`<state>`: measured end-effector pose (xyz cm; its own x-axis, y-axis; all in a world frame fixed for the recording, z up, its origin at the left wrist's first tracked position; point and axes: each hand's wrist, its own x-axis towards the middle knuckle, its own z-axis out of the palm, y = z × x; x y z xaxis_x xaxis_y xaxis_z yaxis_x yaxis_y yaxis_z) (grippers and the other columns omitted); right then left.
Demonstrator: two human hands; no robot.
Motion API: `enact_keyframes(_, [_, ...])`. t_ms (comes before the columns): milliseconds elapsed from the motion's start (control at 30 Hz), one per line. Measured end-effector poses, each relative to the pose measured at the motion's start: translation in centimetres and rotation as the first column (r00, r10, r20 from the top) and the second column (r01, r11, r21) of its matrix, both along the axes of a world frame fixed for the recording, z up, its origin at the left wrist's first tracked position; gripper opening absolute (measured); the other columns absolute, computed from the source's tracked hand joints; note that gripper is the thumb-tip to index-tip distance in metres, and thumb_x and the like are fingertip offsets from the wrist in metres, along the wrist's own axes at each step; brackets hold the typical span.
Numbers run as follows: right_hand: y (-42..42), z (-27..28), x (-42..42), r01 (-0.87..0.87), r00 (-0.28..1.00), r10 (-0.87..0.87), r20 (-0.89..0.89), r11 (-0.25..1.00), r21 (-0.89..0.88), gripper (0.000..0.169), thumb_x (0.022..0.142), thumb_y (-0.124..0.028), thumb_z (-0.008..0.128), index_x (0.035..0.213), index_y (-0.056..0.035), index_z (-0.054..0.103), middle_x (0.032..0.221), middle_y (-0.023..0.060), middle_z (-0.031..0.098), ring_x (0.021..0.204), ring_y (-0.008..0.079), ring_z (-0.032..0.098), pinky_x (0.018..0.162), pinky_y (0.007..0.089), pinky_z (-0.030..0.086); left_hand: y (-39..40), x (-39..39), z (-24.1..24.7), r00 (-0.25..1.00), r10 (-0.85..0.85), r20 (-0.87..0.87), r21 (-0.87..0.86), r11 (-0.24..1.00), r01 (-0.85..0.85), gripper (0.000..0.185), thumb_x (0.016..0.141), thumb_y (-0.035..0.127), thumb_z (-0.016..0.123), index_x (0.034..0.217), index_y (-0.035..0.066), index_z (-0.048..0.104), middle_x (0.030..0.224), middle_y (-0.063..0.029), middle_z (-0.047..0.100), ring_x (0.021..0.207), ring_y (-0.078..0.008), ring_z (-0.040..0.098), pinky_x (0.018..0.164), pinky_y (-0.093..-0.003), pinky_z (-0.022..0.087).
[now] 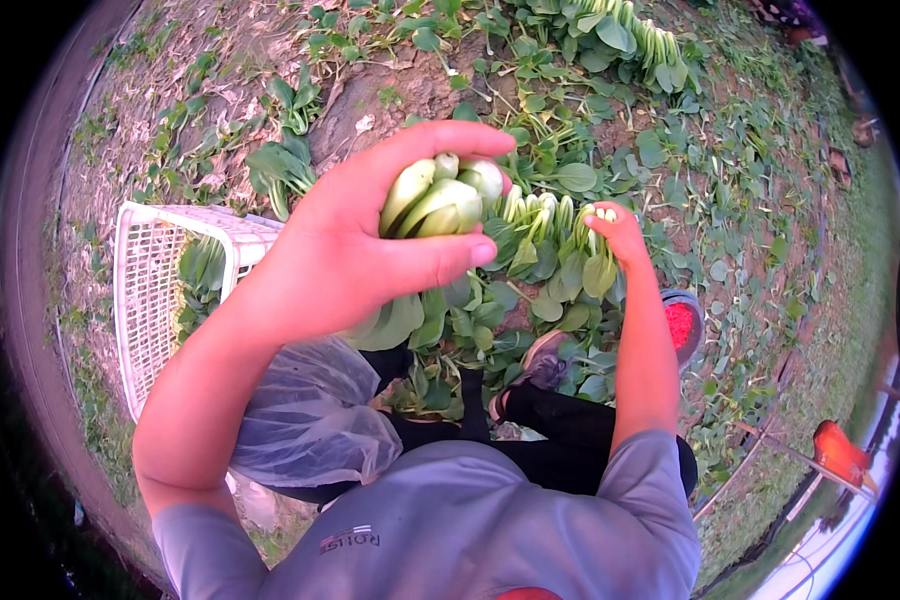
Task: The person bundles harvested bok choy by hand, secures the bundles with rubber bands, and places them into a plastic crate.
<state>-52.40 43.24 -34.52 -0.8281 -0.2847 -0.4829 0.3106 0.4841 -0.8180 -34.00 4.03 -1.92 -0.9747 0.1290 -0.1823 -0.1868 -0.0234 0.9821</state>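
My left hand (360,232) is raised close to the camera, its fingers and thumb curled round a bunch of bok choy (446,199) with the pale stem bases facing up. The leaves hang below this hand. Further off, my right hand (616,229) grips the pale stems of a green leafy vegetable (598,262) at the right end of a row of bunches (532,217) lying on the ground. The leaves of that row point towards my feet.
A white plastic crate (146,300) holding greens lies at the left. A round container with red pieces (679,326) stands at the right. More bunches (630,41) lie at the top. Loose leaves cover much soil. Clear plastic (315,412) covers one leg.
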Motion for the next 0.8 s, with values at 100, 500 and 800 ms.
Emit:
enact_keyframes(100, [-3.2, 10.1, 0.1, -0.053, 0.998, 0.048, -0.032, 0.981, -0.184, 0.036, 0.084, -0.016, 0.086, 0.116, -0.0044, 0.072, 0.104, -0.0009, 0.07, 0.092, 0.0106, 0.063, 0.085, 0.0292, 0.052, 0.5, 0.5, 0.6, 0.995, 0.084, -0.056, 0.004, 0.996, -0.084, 0.056, 0.092, 0.001, 0.073, 0.144, 0.005, 0.055, 0.124, -0.0067, 0.067, 0.107, -0.0113, 0.064, 0.097, -0.0291, 0.053])
enact_keyframes(500, [-14.4, 34.3, 10.9, -0.31, 0.939, 0.157, -0.306, 0.774, -0.552, 0.032, 0.088, -0.011, 0.084, 0.117, -0.0045, 0.071, 0.106, -0.0016, 0.069, 0.097, 0.0088, 0.063, 0.088, 0.0266, 0.052, 2.0, 3.1, 2.4, 0.966, 0.094, -0.24, 0.034, 0.996, -0.088, 0.051, 0.092, 0.009, 0.078, 0.139, 0.009, 0.059, 0.123, -0.0046, 0.066, 0.111, -0.0109, 0.061, 0.098, -0.0288, 0.052])
enact_keyframes(800, [-15.6, 37.7, 15.4, -0.371, 0.844, 0.142, -0.517, 0.85, -0.373, 0.031, 0.088, -0.011, 0.083, 0.116, -0.005, 0.072, 0.109, -0.0004, 0.069, 0.099, 0.0081, 0.062, 0.088, 0.0265, 0.052, 2.5, 6.4, 4.2, 0.941, 0.1, -0.325, 0.008, 0.995, -0.103, 0.052, 0.09, 0.007, 0.079, 0.139, 0.011, 0.06, 0.121, -0.0025, 0.064, 0.11, -0.0111, 0.063, 0.098, -0.029, 0.051])
